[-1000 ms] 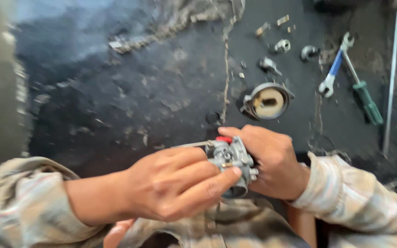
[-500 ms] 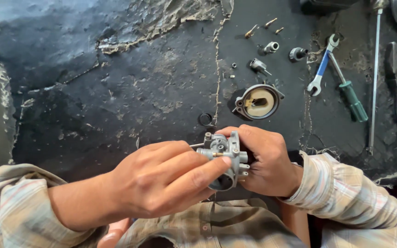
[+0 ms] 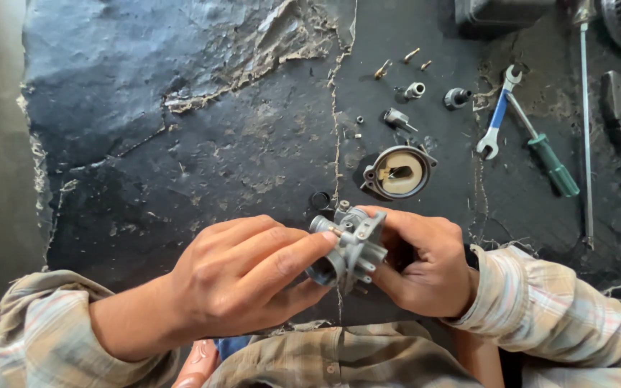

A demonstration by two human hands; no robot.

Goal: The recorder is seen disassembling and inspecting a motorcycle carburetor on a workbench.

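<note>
Carburettor body (image 3: 350, 248) between both hands, bowl (image 3: 399, 172) just beyond, spanner (image 3: 496, 122) and probably screwdriver (image 3: 546, 156) farther right.

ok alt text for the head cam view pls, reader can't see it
Seen from above, the left hand and right hand hold a small grey metal carburettor body over a dark, cracked work surface. Beyond lie a round metal bowl cover, small fittings, a blue-handled spanner and a green-handled screwdriver.

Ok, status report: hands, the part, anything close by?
Left hand and right hand both grip the small grey metal carburettor body, held above the dark cracked work surface. Round metal bowl cover lies just beyond, not touching.
</note>
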